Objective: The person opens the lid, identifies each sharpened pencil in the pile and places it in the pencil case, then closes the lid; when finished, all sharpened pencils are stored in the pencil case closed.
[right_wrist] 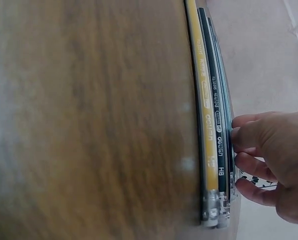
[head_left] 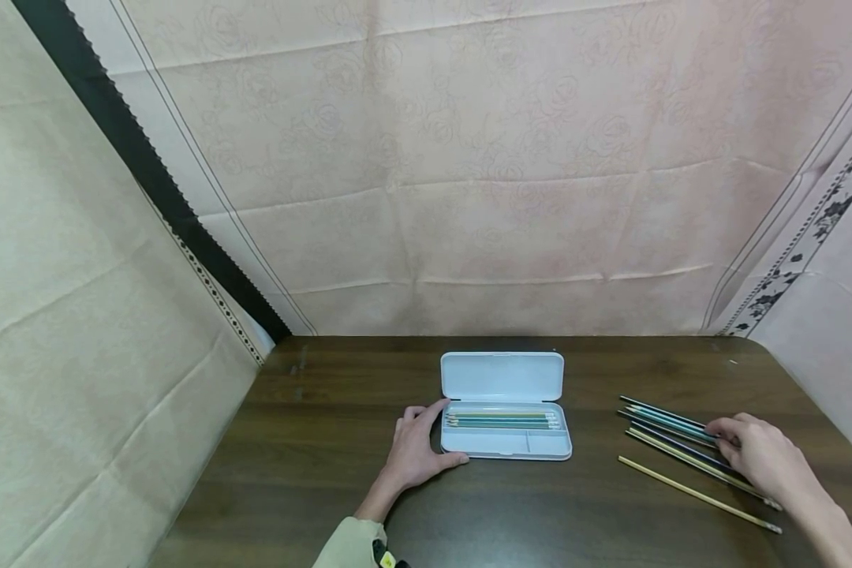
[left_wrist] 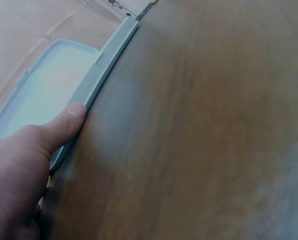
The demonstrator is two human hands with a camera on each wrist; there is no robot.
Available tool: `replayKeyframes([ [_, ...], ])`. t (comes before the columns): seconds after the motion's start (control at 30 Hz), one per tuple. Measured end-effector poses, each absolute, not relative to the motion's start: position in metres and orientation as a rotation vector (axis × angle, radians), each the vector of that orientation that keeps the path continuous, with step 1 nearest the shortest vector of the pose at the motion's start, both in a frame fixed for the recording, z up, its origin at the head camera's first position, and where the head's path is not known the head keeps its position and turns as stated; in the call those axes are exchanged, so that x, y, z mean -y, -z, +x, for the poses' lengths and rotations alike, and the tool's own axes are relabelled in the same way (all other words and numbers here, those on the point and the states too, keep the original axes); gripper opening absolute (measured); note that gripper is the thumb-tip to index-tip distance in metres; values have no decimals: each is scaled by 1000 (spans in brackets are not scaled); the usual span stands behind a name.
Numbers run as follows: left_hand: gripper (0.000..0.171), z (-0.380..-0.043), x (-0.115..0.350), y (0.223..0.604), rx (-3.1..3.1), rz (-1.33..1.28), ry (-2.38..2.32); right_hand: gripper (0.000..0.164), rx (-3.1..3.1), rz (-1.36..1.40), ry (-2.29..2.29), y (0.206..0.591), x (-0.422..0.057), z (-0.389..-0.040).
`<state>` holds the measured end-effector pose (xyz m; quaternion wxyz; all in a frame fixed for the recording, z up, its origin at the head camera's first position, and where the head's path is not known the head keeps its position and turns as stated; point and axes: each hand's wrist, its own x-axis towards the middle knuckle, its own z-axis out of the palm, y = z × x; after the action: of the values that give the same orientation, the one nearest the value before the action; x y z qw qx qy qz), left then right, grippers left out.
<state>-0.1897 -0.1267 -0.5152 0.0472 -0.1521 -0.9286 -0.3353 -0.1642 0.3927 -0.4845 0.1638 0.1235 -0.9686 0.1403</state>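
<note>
A light blue pencil case (head_left: 502, 377) lies with its lid raised, several pencils (head_left: 500, 420) inside its tray. My left hand (head_left: 419, 450) grips the case's left end, its thumb on the front edge and fingers toward the back corner. The left wrist view shows that thumb (left_wrist: 69, 120) pressed on the case's front wall. At the right, my right hand (head_left: 760, 457) pinches at a teal pencil (head_left: 670, 424) in a loose bunch; the exact contact is partly hidden. Dark pencils (right_wrist: 216, 110) and a yellow pencil (right_wrist: 204, 110) lie beside its fingertips.
One yellow pencil (head_left: 699, 495) lies apart, nearer than the bunch. The brown wooden table (head_left: 312, 473) ends at pale cloth (head_left: 504, 197) hanging behind it, with more cloth at both sides.
</note>
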Motion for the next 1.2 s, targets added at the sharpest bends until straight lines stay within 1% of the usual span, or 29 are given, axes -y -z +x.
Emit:
replayKeyframes([
  [0.3, 94, -190, 127, 515, 2827, -468, 1025, 20, 2730, 402, -367, 485, -395, -166],
  [0.63, 94, -190, 127, 516, 2836, -453, 1016, 21, 2744, 397, -367, 486, -394, -167],
  [0.9, 94, -191, 127, 517, 2824, -465, 1006, 26, 2752, 414, -342, 485, -393, -168],
  [1.2, 94, -191, 127, 517, 2823, -469, 1003, 28, 2762, 458, -335, 484, -394, -170],
])
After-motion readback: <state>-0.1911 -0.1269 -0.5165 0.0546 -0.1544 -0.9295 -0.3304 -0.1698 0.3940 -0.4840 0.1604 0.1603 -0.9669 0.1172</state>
